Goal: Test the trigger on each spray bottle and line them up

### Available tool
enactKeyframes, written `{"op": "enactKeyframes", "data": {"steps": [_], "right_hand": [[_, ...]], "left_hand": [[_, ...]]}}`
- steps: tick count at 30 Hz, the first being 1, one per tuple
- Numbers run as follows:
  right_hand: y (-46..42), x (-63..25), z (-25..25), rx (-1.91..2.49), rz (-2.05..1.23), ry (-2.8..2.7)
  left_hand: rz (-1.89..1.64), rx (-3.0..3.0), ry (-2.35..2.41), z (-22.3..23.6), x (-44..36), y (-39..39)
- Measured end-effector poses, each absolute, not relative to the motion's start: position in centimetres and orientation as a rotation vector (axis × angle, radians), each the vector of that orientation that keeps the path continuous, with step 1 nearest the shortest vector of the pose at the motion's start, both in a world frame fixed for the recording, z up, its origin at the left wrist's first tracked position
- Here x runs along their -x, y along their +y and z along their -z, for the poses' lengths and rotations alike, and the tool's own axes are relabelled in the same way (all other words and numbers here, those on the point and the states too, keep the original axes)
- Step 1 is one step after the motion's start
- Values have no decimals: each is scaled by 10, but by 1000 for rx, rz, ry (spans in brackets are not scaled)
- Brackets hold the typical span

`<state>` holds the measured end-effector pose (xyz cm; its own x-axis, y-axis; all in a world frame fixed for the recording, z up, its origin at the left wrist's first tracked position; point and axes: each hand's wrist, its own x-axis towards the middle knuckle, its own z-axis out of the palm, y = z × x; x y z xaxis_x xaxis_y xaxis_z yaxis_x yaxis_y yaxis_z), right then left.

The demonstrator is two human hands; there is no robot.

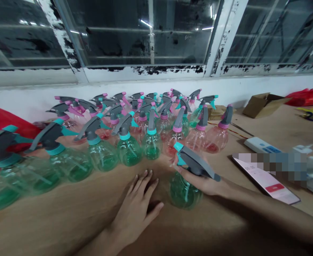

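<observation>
Flaking window frames (143, 73) and a white wall (226, 87) back a wooden table (73, 217). Nearest the person is one green spray bottle (185, 193), out in front of the others, its grey head (196, 163) carrying a turquoise nozzle (178, 146) that points up and to the left. Wrapped around its neck, just under the head, is the right hand (204, 185) — probably because the round body narrows there and gives it something to close on. Whether the trigger is being pressed I cannot tell, nor whether the base bears fully on the table.

Left of that bottle, near but apart from it, the left hand (136, 206) lies palm down and spread, holding nothing; it looks set there for rest or support. Beyond the bottle and to its left, other green bottles (103, 156) make a front row, while red-tinted bottles (176, 142) stand directly behind it. All are upright and close together, seemingly to save room.

Right of the bottle lie a phone (274, 186) and a white device (261, 145) — perhaps kept aside from the handling. Farther back on its right sits an open cardboard box (261, 106).
</observation>
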<state>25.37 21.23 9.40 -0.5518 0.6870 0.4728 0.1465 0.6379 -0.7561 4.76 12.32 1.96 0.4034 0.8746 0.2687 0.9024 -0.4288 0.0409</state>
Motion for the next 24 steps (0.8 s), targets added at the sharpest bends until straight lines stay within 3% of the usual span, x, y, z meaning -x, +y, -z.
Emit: {"op": "enactKeyframes", "data": {"steps": [12, 24], "right_hand": [[214, -254, -84, 635, -788, -2063], [209, -249, -96, 548, -940, -2020]], "left_hand": [[389, 2534, -1621, -18, -47, 123], [405, 2539, -1623, -17, -47, 122]]}}
